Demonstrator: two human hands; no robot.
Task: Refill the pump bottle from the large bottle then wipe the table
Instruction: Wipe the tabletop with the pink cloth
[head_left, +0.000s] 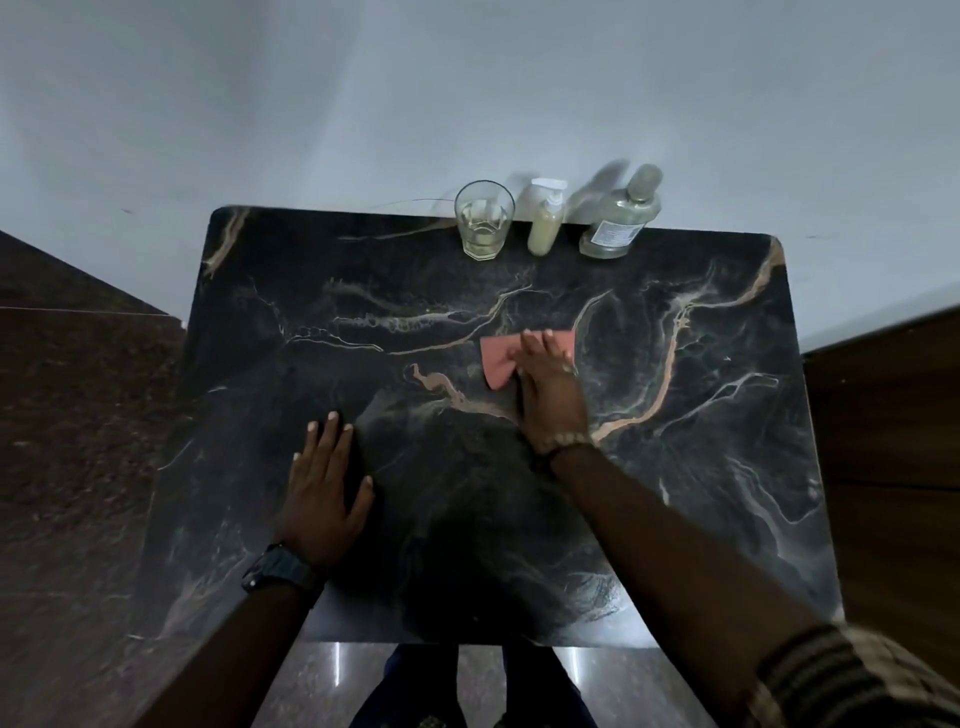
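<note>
Refilling looks finished and wiping is underway: the right hand (550, 387), fingers straight and together, presses a pink cloth (501, 358) on the dark marbled surface (701, 415), the small capped pump bottle (545, 228) and large clear bottle (621, 218) well beyond the fingertips (left hand (324, 499) lies flat, fingers spread).

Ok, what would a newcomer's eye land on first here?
The pink cloth under the flat right hand, mid-table on the black veined marble tabletop. Then the left hand flat near the front-left, and the clear glass tumbler, small pump bottle and large clear bottle lined along the far edge.

Pink cloth (498, 361) lies flat (mid-table (363, 291)); both bottles upright behind.
</note>
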